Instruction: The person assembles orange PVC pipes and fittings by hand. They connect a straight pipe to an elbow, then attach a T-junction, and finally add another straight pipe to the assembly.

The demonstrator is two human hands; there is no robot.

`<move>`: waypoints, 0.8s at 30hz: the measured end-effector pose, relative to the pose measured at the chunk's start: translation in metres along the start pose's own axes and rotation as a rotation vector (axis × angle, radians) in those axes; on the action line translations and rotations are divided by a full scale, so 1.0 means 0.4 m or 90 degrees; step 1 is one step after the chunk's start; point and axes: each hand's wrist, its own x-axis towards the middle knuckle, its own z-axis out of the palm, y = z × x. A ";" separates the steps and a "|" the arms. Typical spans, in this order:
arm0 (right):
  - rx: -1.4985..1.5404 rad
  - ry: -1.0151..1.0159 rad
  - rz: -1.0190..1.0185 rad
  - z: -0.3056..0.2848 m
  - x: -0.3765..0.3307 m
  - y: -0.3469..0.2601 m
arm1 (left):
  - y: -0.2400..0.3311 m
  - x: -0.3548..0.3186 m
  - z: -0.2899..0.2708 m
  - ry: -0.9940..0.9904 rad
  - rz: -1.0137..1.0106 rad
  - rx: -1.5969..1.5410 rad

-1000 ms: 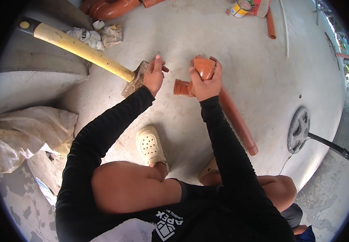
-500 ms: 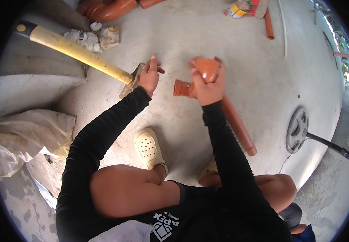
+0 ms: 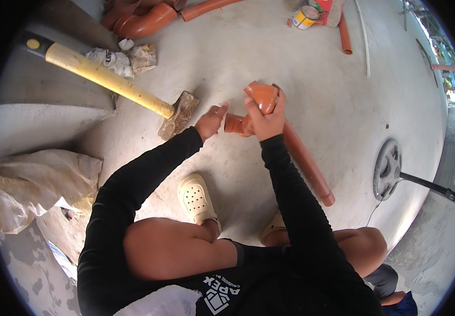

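Observation:
My right hand (image 3: 265, 120) grips an orange plastic pipe fitting (image 3: 263, 96). Its rounded end sticks up past my fingers. A shorter socket end (image 3: 233, 124) points left, toward my other hand. An orange pipe (image 3: 310, 166) runs from under my right hand and forearm down to the lower right; whether it joins the fitting is hidden. My left hand (image 3: 211, 122) is beside the socket end, apart from it, with fingers half curled, slightly blurred, and nothing visible in them. Just left of it, a sledgehammer (image 3: 181, 115) with a yellow handle rests with its rusty head on the floor.
Orange elbows and pipes (image 3: 146, 21) lie at the far left, near crumpled bags (image 3: 112, 61). A can (image 3: 305, 18) stands at the far right beside another orange pipe (image 3: 346, 37). A round grey stand base (image 3: 388, 169) is at right, a plastic sack (image 3: 43, 184) at left.
My left hand has come down and to the right, off the hammer head and closer to the socket end; its fingers have curled in. My right hand has shifted slightly left with the fitting.

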 end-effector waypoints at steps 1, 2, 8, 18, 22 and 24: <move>0.035 -0.035 0.032 -0.002 0.016 -0.007 | 0.000 -0.009 0.006 -0.033 0.002 0.022; 0.107 -0.065 0.117 -0.004 0.039 -0.014 | 0.000 -0.019 0.009 -0.052 -0.046 -0.054; 0.361 -0.175 0.488 0.003 0.140 -0.033 | 0.001 -0.051 -0.042 -0.138 -0.258 -0.184; 0.323 -0.170 0.601 -0.005 0.151 0.044 | -0.002 -0.056 -0.050 -0.208 -0.370 -0.128; 0.295 -0.157 0.596 0.002 0.143 0.076 | 0.016 -0.059 -0.056 -0.232 -0.427 -0.110; 0.287 -0.163 0.608 -0.001 0.141 0.084 | 0.021 -0.061 -0.057 -0.244 -0.437 -0.110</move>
